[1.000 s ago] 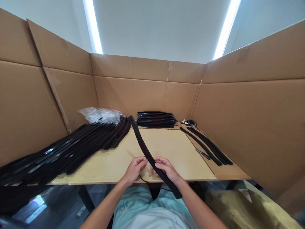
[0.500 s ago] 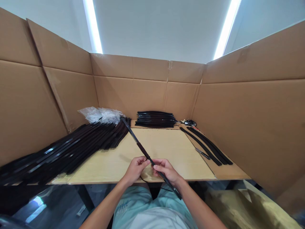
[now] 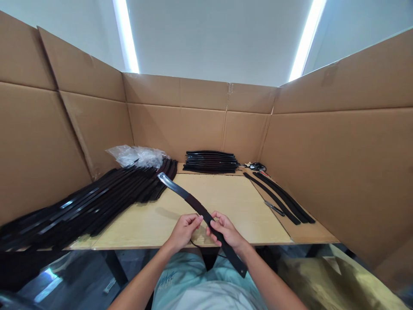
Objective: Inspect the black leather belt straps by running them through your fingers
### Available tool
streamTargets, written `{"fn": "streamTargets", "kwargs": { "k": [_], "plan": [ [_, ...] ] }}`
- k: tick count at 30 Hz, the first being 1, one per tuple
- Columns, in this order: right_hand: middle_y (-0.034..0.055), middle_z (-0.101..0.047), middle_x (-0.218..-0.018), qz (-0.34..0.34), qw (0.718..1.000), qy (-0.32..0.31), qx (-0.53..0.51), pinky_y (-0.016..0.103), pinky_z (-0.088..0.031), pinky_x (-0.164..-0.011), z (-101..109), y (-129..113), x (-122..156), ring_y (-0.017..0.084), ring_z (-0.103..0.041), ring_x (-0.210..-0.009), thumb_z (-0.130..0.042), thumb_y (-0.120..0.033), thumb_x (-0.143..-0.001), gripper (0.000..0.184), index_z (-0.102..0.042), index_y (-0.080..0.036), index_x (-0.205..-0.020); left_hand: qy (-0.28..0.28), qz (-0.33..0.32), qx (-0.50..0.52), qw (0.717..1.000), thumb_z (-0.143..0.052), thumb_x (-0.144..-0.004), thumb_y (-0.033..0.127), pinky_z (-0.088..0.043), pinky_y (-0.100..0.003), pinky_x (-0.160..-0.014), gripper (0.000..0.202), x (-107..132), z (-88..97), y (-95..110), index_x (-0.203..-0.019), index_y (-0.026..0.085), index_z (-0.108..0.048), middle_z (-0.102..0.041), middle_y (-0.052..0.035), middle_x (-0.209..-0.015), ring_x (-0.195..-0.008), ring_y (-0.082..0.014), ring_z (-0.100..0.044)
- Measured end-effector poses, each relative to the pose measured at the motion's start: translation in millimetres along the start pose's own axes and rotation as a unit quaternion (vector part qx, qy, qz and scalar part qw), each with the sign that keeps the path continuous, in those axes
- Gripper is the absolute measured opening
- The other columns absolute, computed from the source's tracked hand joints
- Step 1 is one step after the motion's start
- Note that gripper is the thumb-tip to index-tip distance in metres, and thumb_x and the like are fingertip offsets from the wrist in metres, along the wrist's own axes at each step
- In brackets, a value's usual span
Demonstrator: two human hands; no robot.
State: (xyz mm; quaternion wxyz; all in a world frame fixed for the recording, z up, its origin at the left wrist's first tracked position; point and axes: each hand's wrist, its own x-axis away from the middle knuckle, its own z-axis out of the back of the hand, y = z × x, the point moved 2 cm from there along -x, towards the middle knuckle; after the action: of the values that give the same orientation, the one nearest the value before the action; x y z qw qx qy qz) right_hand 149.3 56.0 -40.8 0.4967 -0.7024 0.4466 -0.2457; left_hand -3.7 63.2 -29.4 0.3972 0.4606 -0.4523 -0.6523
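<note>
Both hands hold a long, curved black rubber trim strip [image 3: 196, 206] in front of me. Its far end shows a shiny grey face and reaches over the wooden table top [image 3: 245, 219], while its near end hangs past the table edge. My left hand [image 3: 183, 232] pinches the strip with its fingertips. A little to the right, my right hand [image 3: 226, 230] grips it lower down. A thin black cable [image 3: 197, 244] droops below my hands.
A large pile of black strips [image 3: 97, 202] lies at the left, with a plastic bag [image 3: 137, 156] behind it. A stack of strips [image 3: 211, 162] sits at the back. Two strips [image 3: 277, 198] and a utility knife [image 3: 274, 208] lie at the right. Cardboard walls [image 3: 193, 129] surround the table.
The strip has rotated in my hands. Its far end has swung left and down toward the table, and its shiny face now shows. My hands have stayed nearly in place.
</note>
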Motion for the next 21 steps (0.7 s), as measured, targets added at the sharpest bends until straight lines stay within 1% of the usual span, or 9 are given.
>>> {"fn": "streamTargets", "kwargs": {
  "k": [2, 3, 7, 10, 12, 13, 15, 18, 21],
  "plan": [
    [0.0002, -0.066, -0.062, 0.001, 1.000, 0.010, -0.027, 0.014, -0.031, -0.031, -0.9, -2.4, -0.6, 0.007, -0.048, -0.037, -0.068, -0.047, -0.073, 0.035, -0.047, -0.019, -0.079, 0.003, 0.007, 0.009, 1.000, -0.054, -0.073, 0.063, -0.019, -0.023, -0.045, 0.052, 0.2, -0.1, 0.0, -0.050, 0.018, -0.041, -0.031, 0.0064, -0.049, -0.048, -0.0088, -0.024],
    [0.0008, -0.066, -0.064, 0.000, 0.999, 0.016, -0.040, 0.014, -0.032, -0.033, -1.0, -3.2, -0.9, 0.007, -0.050, -0.040, -0.067, -0.046, -0.073, 0.033, -0.049, -0.019, -0.080, 0.006, 0.012, 0.017, 1.000, -0.054, -0.073, 0.062, -0.018, -0.023, -0.045, 0.051, 0.3, 0.0, -0.3, -0.051, 0.018, -0.041, -0.030, 0.0068, -0.049, -0.047, -0.0087, -0.023],
    [0.0031, -0.068, -0.069, 0.017, 0.999, 0.015, -0.042, 0.016, -0.037, -0.042, -0.2, -3.8, -1.1, 0.009, -0.054, -0.050, -0.072, -0.036, -0.069, 0.029, -0.060, -0.016, -0.086, 0.004, 0.027, 0.047, 0.999, -0.054, -0.074, 0.060, -0.015, -0.023, -0.044, 0.048, 0.0, 0.5, -1.5, -0.053, 0.018, -0.043, -0.026, 0.0085, -0.046, -0.045, -0.0083, -0.021],
    [0.0031, -0.069, -0.072, 0.040, 0.999, 0.000, -0.009, 0.018, -0.038, -0.046, 0.6, -2.3, -0.8, 0.008, -0.053, -0.051, -0.075, -0.032, -0.068, 0.033, -0.065, -0.016, -0.096, -0.001, 0.011, 0.043, 0.999, -0.059, -0.070, 0.059, -0.020, -0.022, -0.046, 0.047, -0.8, 1.6, -1.6, -0.054, 0.017, -0.047, -0.032, 0.0074, -0.048, -0.047, -0.0086, -0.026],
    [0.0015, -0.068, -0.073, 0.037, 0.999, -0.005, 0.010, 0.019, -0.037, -0.049, 1.1, -0.3, -0.8, 0.007, -0.052, -0.051, -0.078, -0.028, -0.065, 0.041, -0.066, -0.017, -0.103, 0.001, 0.002, 0.039, 0.999, -0.062, -0.067, 0.059, -0.025, -0.023, -0.049, 0.047, -1.4, 2.2, -2.0, -0.055, 0.016, -0.050, -0.038, 0.0056, -0.051, -0.051, -0.0095, -0.031],
    [0.0007, -0.068, -0.073, 0.032, 0.999, -0.002, 0.017, 0.019, -0.037, -0.050, 1.5, 0.7, -0.9, 0.007, -0.053, -0.053, -0.080, -0.026, -0.062, 0.044, -0.066, -0.017, -0.104, 0.004, 0.002, 0.038, 0.999, -0.063, -0.066, 0.059, -0.026, -0.023, -0.050, 0.047, -1.6, 2.4, -2.5, -0.055, 0.015, -0.051, -0.041, 0.0048, -0.052, -0.052, -0.0101, -0.033],
    [0.0002, -0.068, -0.076, 0.026, 0.999, 0.004, 0.027, 0.020, -0.039, -0.056, 2.4, 2.2, -1.0, 0.008, -0.056, -0.060, -0.083, -0.022, -0.056, 0.045, -0.068, -0.017, -0.098, 0.006, 0.006, 0.038, 0.999, -0.063, -0.066, 0.059, -0.028, -0.023, -0.051, 0.046, -1.5, 2.4, -3.5, -0.056, 0.015, -0.053, -0.042, 0.0039, -0.054, -0.054, -0.0106, -0.035],
    [-0.0011, -0.067, -0.078, 0.024, 0.999, 0.005, 0.040, 0.020, -0.042, -0.064, 3.3, 2.8, -0.7, 0.009, -0.058, -0.068, -0.086, -0.017, -0.049, 0.039, -0.069, -0.015, -0.084, 0.004, 0.011, 0.037, 0.999, -0.064, -0.065, 0.058, -0.025, -0.023, -0.049, 0.046, -0.5, 1.8, -3.6, -0.055, 0.015, -0.051, -0.038, 0.0053, -0.051, -0.052, -0.0097, -0.031],
    [-0.0055, -0.063, -0.070, 0.033, 0.998, 0.011, 0.043, 0.016, -0.042, -0.058, 3.9, 2.2, -0.3, 0.006, -0.056, -0.063, -0.087, -0.014, -0.044, 0.040, -0.062, -0.015, -0.075, 0.002, 0.010, 0.028, 1.000, -0.064, -0.065, 0.059, -0.020, -0.022, -0.046, 0.049, 1.0, 1.4, -1.4, -0.050, 0.017, -0.045, -0.029, 0.0073, -0.049, -0.049, -0.0082, -0.025]
  ]
}}
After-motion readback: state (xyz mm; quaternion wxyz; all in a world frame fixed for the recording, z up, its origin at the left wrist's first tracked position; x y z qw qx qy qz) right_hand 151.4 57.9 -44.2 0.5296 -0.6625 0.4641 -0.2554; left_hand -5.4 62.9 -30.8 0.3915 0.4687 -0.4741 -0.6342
